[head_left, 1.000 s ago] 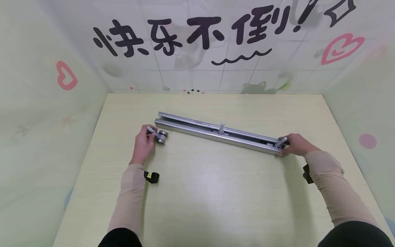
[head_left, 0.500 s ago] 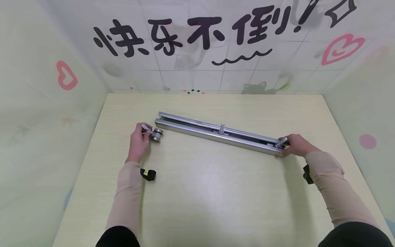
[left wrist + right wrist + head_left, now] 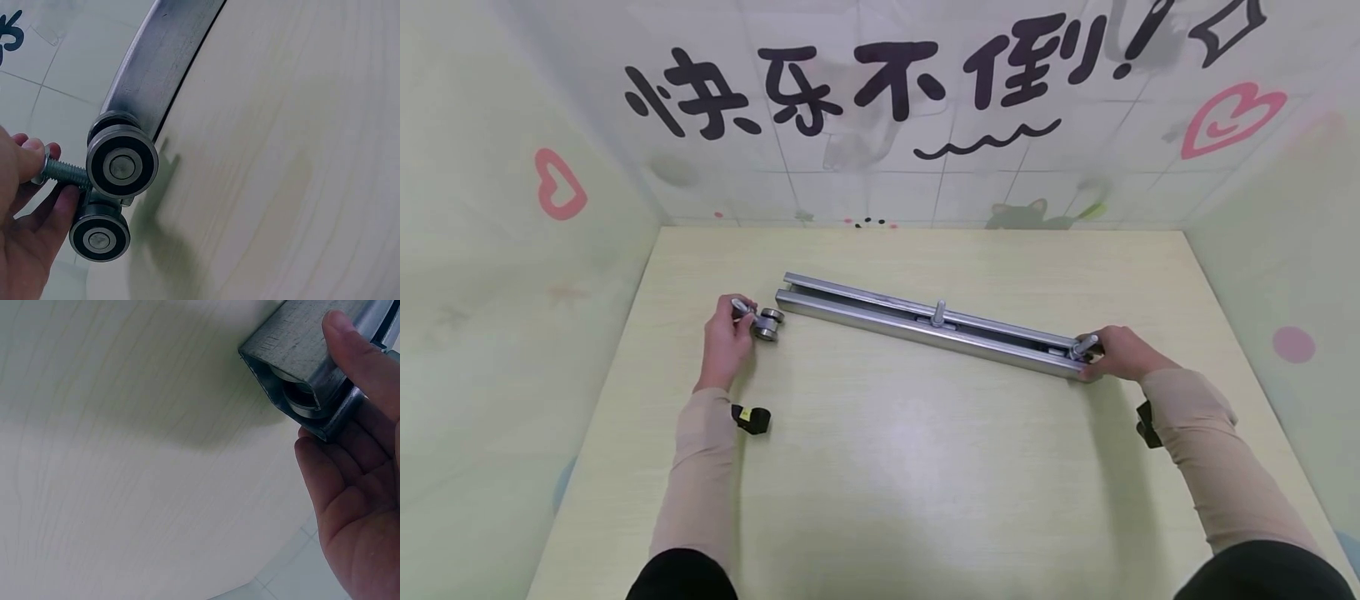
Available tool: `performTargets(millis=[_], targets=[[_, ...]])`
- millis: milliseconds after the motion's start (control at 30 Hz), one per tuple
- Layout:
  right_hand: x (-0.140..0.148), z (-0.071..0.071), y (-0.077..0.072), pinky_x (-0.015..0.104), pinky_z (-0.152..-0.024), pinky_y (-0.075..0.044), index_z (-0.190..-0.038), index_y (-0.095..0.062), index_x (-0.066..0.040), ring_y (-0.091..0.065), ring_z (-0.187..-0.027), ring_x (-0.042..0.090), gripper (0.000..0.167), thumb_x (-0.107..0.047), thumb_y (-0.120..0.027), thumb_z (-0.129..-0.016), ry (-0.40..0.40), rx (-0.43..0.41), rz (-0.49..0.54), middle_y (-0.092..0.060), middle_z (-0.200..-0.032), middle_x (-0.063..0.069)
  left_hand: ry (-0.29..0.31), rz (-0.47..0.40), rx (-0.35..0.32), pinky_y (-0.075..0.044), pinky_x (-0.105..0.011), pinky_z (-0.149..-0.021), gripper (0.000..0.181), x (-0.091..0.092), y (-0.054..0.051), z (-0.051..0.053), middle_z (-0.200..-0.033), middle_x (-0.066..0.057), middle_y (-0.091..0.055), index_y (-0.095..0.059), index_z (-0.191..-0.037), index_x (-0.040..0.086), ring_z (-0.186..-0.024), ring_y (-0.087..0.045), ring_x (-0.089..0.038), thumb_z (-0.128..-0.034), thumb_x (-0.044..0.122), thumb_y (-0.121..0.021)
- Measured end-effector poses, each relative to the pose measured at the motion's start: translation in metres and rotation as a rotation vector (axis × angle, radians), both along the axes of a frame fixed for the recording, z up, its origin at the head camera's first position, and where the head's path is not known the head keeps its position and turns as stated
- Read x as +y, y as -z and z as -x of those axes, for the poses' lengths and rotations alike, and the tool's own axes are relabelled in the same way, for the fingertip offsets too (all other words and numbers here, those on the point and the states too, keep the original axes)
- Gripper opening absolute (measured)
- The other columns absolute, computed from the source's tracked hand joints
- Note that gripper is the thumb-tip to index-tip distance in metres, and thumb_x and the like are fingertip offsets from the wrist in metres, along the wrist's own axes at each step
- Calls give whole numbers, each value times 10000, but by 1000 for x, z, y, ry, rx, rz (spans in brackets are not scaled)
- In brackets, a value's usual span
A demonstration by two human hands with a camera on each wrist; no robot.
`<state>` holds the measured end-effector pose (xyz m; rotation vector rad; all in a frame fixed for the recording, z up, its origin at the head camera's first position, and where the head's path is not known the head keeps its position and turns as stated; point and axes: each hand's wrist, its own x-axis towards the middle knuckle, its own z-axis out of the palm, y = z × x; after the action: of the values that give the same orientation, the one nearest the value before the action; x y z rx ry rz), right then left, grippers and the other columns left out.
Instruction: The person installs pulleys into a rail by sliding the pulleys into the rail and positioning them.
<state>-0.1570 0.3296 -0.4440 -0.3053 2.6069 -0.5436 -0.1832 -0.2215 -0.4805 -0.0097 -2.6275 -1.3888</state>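
A long metal track [image 3: 865, 321] with a slot along its top lies slantwise on the table. My left hand [image 3: 725, 346] pinches the threaded bolt [image 3: 65, 172] of a roller trolley [image 3: 767, 324], whose round wheels [image 3: 122, 165] show in the left wrist view. This trolley is just off the track's left end. At the other end, my right hand [image 3: 1123, 352] grips the track, thumb on one side and fingers beneath. One bolt [image 3: 939, 312] stands up from the slot near the middle. Another bolt [image 3: 1084, 345] rises beside the right hand, and a wheel shows inside that end.
The pale wooden table [image 3: 917, 467] reaches back to a printed backdrop [image 3: 865, 192]. Patterned side panels flank it at left and right. A small black wrist camera [image 3: 752, 420] sits on the left forearm.
My left hand has drawn the roller trolley leftward and slightly back, away from its earlier place in front of the track's left end. The right hand and the track have stayed put.
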Motion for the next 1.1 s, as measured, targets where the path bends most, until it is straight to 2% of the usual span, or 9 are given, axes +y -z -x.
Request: performTargets(millis=[233,533,800,1100], targets=[[0,1,1,503,-834,-452,-1121,-563,123,-564,-865,281,614,-177,-798,-639,3,-9,-2,-629,-988,265,-16,7,-9,-445,-441,-917,197,-3,0,4,-1112,-222,-551,-427,-1108,-33,-1072,-523,-336,-912,-41,-440],[0,0,1,510,-844,-448,-1116,-571,119,-572,-893,307,605,-180,-795,-640,-7,5,2,-626,-1000,270,-30,26,-20,-442,-443,-922,201,-7,-2,9,-1119,-225,-541,-420,-1118,-42,-1085,-513,-345,-918,-47,-420],[1,-1,-2,503,-835,-453,-1117,-567,123,-572,-879,294,600,-172,-788,-643,-8,-2,1,-631,-989,263,-47,4,-31,-442,-430,-929,201,-5,-2,18,-1130,-221,-548,-421,-1114,-40,-1107,-508,-347,-913,-48,-429],[-1,0,-1,482,-820,-461,-1111,-573,120,-568,-853,264,595,-176,-792,-643,-10,1,5,-639,-974,246,-62,33,-27,-445,-427,-929,194,-7,-2,26,-1145,-210,-546,-421,-1116,-30,-1115,-506,-342,-922,-34,-419]])
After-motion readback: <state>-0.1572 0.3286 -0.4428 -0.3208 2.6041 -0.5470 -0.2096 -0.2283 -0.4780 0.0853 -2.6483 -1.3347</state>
